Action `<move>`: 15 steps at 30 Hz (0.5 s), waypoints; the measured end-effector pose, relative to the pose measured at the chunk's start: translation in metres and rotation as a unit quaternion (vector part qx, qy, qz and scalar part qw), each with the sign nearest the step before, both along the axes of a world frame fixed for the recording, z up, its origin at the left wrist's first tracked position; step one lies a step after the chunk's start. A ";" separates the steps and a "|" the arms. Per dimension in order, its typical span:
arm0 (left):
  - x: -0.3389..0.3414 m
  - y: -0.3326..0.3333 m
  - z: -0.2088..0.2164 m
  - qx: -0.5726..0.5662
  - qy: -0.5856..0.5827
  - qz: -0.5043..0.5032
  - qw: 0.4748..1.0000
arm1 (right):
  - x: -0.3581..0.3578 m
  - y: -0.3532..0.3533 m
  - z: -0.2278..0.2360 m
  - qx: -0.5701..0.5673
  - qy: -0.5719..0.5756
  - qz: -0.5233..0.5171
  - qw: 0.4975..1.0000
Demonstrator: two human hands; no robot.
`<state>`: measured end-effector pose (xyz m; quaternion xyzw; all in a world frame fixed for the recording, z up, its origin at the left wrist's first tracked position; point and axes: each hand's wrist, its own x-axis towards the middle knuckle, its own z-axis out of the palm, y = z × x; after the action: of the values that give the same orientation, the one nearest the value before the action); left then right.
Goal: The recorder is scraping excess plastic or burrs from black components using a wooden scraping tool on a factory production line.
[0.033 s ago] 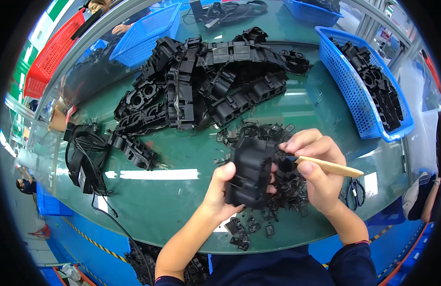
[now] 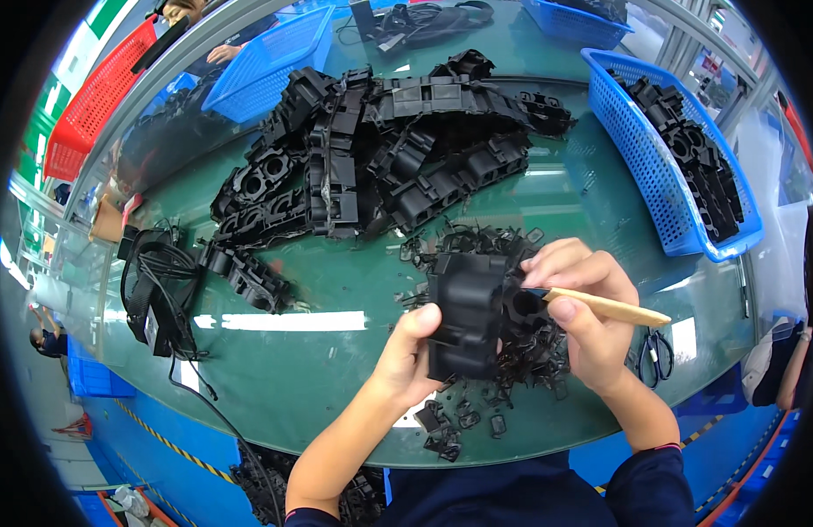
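Observation:
A black moulded plastic part (image 2: 465,307) with rounded bulges is held up over the table in my left hand (image 2: 408,347), thumb on its near left side. My left fingers pass behind the part and are mostly hidden. My right hand (image 2: 595,307) pinches a trimming knife (image 2: 607,306) by its tan handle. The short dark blade points left, close to the part's right side; whether it touches cannot be made out. Beneath both hands lies a loose pile of small black plastic scraps (image 2: 534,360).
A heap of black moulded parts (image 2: 334,167) covers the far middle of the green table (image 2: 336,386). One blue basket (image 2: 639,167) holds similar parts at right. Black-handled snips (image 2: 656,358) lie right of my hand; a coiled black cable (image 2: 165,281) lies left. Another person's hand (image 2: 222,54) shows far left.
The black part has shifted slightly right and turned a little, with my left hand moving along. My right hand and the knife are almost where they were.

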<state>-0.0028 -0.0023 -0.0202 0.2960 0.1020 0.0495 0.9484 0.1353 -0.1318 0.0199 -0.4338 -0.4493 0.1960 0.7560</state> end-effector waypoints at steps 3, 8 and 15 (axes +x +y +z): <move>-0.001 -0.002 0.003 0.022 0.049 0.027 0.998 | -0.003 0.001 0.001 -0.023 -0.113 -0.042 0.992; 0.000 -0.004 0.007 0.052 0.008 0.025 0.998 | -0.008 0.001 0.013 -0.057 -0.268 -0.110 0.955; 0.000 -0.005 0.011 0.057 -0.012 0.045 0.997 | -0.012 0.001 0.018 -0.083 -0.294 -0.093 0.948</move>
<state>-0.0026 -0.0074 -0.0091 0.3444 0.1010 0.1011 0.9279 0.1234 -0.1308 0.0377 -0.5729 -0.5917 0.0251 0.5666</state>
